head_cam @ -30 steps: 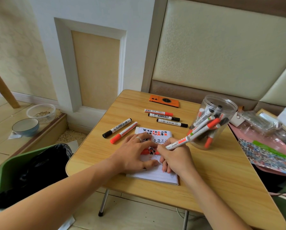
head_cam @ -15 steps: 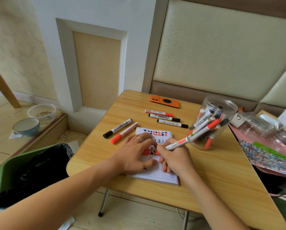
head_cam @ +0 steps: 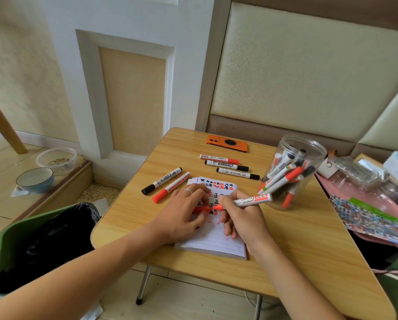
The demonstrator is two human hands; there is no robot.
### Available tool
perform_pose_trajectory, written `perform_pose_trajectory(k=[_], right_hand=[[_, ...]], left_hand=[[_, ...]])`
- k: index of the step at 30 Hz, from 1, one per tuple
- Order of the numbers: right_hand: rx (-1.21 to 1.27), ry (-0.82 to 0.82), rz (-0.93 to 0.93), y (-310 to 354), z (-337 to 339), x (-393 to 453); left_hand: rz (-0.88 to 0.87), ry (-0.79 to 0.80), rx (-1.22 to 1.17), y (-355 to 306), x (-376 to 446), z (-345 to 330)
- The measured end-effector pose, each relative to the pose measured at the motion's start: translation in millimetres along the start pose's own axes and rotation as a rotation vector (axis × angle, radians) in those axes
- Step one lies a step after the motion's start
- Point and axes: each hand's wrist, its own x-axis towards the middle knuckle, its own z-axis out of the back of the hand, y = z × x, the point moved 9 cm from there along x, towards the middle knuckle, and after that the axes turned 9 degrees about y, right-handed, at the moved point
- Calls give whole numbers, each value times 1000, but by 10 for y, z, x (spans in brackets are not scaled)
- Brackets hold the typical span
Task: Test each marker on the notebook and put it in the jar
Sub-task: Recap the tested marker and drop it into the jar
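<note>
Right hand (head_cam: 244,218) pinches red marker (head_cam: 251,200), tip on notebook (head_cam: 213,241) left of jar (head_cam: 292,172). Left hand (head_cam: 181,211) flat, pinning the page. Keep the stroke short and light; recap before the jar.

Both forearms reach in from the bottom edge and angle toward each other. The left hand (head_cam: 181,213) lies palm down with its fingers spread and nearly straight, a ring on one finger, thumb stretched out toward the other hand. The right hand (head_cam: 244,218) sits just beside it, knuckles up, thumb and forefinger pinched tight near the tip of what it holds while the remaining fingers curl under the palm, wrist low and bent slightly inward, the two hands almost touching.
</note>
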Motion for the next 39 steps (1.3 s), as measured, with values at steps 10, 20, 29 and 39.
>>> perform_pose_trajectory(k=[10, 20, 29, 39], right_hand=[[41, 172, 37, 102, -166, -32], [202, 131, -98, -27, -59, -19], [365, 52, -87, 9, 38, -10], [280, -80, -20, -89, 95, -4]], left_hand=[[-128, -70, -59, -160, -37, 132], [-163, -72, -48, -238, -75, 173], [-141, -85, -67, -211, -82, 173], [-114, -138, -145, -187, -114, 239]])
